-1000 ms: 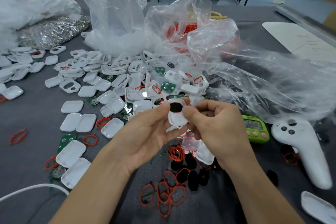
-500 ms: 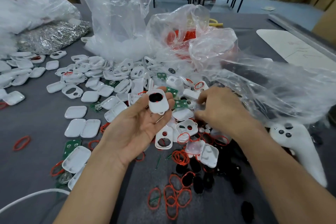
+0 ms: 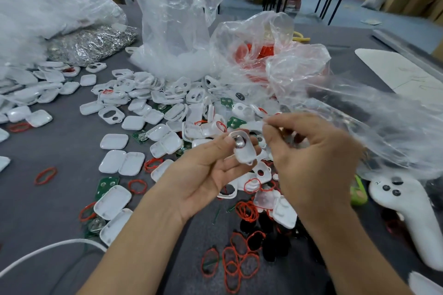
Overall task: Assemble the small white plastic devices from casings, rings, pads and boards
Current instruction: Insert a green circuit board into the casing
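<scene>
White plastic casing (image 3: 244, 153) up in my left hand (image 3: 203, 172), thumb and fingers curled round it, a silvery disc (image 3: 239, 142) sitting in its round opening. Just right of the casing, my right hand (image 3: 311, 158) hovers with its fingers curled and fingertips together; whether they're gripping anything, I can't tell. Below the casing, red rings (image 3: 239, 263) and black pads (image 3: 271, 244) litter the grey tabletop (image 3: 60, 151).

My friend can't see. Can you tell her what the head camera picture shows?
A left hand holds a small white casing with a shiny round piece in it; the right hand hovers beside it, fingers curled. Below, a grey table is strewn with white casings, red rings, green boards and clear plastic bags.
</scene>
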The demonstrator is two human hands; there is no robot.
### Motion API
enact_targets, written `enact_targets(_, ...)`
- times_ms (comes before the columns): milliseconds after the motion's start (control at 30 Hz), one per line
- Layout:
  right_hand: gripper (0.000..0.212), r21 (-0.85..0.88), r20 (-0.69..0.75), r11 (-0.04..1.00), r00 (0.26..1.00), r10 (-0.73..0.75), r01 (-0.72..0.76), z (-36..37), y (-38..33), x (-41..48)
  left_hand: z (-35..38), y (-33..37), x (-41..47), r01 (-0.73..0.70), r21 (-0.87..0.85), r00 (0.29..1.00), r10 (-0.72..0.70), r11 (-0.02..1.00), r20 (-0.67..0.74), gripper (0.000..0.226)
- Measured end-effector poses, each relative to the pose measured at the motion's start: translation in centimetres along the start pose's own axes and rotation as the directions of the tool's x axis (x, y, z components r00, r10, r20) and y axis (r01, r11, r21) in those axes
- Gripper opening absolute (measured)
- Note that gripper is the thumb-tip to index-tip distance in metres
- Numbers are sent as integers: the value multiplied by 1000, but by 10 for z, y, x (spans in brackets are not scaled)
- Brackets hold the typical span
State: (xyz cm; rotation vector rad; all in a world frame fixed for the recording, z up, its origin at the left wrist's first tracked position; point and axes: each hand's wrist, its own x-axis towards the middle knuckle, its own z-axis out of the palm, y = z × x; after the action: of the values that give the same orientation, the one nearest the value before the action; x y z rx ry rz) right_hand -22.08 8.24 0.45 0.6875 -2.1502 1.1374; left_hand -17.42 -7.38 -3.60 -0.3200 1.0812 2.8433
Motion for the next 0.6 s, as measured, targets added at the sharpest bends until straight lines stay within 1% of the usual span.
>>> enact_targets(67, 5, -73, 20, 981, 984, -180, 181, 8, -1, -12, 0, -2, 0, -2, -10, 1000, 3, 1000, 29, 46)
enact_targets(100, 2, -95, 34, 967, 972, -234, 236, 11, -1, -16, 0, -3, 0, -4, -26, 999, 5, 1000, 43, 45)
enact_targets(167, 6, -110, 43, 952, 958, -284, 287, 14, 0, -19, -1, -3, 0, -5, -58, 997, 9, 998, 77, 39)
enact_targets(267, 11, -126, 58, 945, 954, -295, 301, 14, 1, -21, -2, -2, 1, -4, -71, 994, 12, 997, 106, 33)
enact_targets(400, 12, -162, 72, 948, 962, -264, 273, 10, 6, -24, -3, -3, 4, -5, -48, 996, 9, 999, 94, 38)
enact_targets(533, 7, -90, 69, 962, 965, -252, 258, 9, 8, -27, -3, -3, 5, -7, -14, 994, 8, 1000, 110, 43)
enact_targets(600, 4, -50, 50, 969, 969, -241, 243, 9, 9, -29, -3, -3, 6, -6, -13, 992, 7, 1000, 124, 50)
